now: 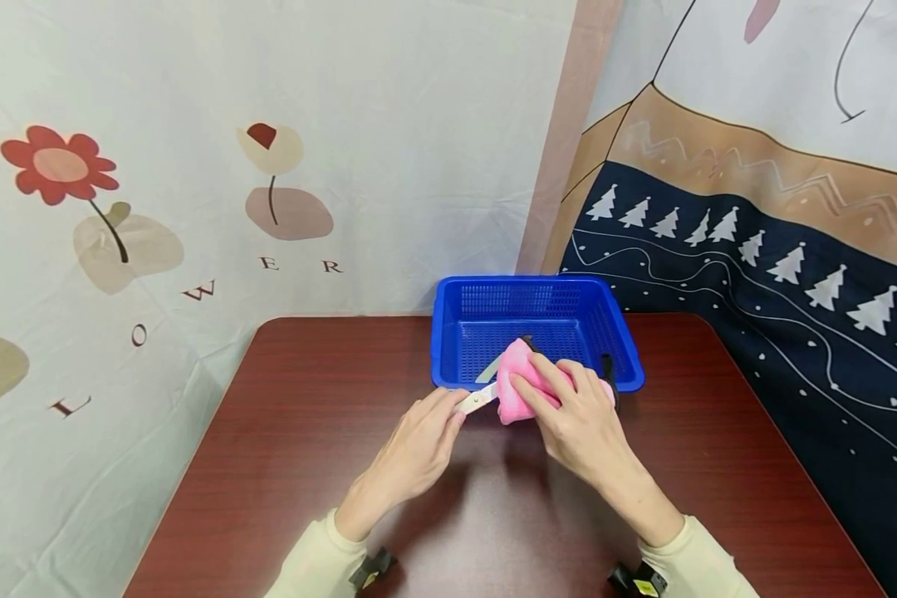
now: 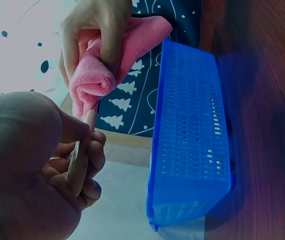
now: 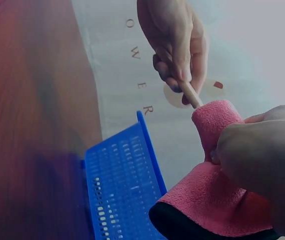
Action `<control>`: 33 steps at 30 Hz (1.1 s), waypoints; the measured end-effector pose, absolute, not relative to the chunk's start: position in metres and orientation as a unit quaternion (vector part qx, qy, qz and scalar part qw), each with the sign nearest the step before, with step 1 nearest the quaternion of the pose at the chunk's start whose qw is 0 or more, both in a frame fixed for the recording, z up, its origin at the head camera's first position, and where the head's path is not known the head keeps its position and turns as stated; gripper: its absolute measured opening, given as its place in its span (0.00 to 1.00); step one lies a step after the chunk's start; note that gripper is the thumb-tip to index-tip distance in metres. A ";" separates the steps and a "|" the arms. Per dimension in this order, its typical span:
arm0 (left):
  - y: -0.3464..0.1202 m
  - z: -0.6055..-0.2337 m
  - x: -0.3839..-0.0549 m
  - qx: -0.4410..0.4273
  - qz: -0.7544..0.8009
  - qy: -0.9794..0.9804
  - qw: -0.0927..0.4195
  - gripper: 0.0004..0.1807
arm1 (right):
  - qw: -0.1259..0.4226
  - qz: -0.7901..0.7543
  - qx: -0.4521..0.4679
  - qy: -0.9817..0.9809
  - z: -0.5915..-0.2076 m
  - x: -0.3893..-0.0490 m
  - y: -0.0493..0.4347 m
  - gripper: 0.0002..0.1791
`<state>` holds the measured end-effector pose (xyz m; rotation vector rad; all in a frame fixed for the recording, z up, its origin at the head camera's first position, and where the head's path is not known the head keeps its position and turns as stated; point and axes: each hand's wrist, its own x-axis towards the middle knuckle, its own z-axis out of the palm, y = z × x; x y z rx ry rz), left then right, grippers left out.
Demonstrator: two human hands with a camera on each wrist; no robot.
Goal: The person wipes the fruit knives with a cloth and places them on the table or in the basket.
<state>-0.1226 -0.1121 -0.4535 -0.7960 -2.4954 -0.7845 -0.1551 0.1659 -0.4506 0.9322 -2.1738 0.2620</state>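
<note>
My left hand (image 1: 417,440) holds a pale, riveted handle (image 1: 475,401), like a knife's, with the thumb along one side and the fingers curled below. The handle's far end runs into a pink cloth (image 1: 517,384), which hides the rest of the utensil. With thumb and fingers, my right hand (image 1: 585,411) grips the cloth bunched around it. In the right wrist view the cloth (image 3: 217,200) hangs in a fold below that hand and shows a dark edge. Both hands are above the table, at the near side of the blue basket.
The blue perforated plastic basket (image 1: 538,283) stands at the back edge of the brown table (image 1: 329,465). Inside it, a pale flat piece (image 1: 487,370) shows behind the cloth. Printed fabric hangings (image 1: 389,124) close off the back and right.
</note>
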 end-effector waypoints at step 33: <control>-0.112 -0.455 -0.124 -0.281 -0.271 -0.901 0.187 0.14 | 0.443 0.146 0.389 -0.794 -0.446 -0.155 0.165 0.20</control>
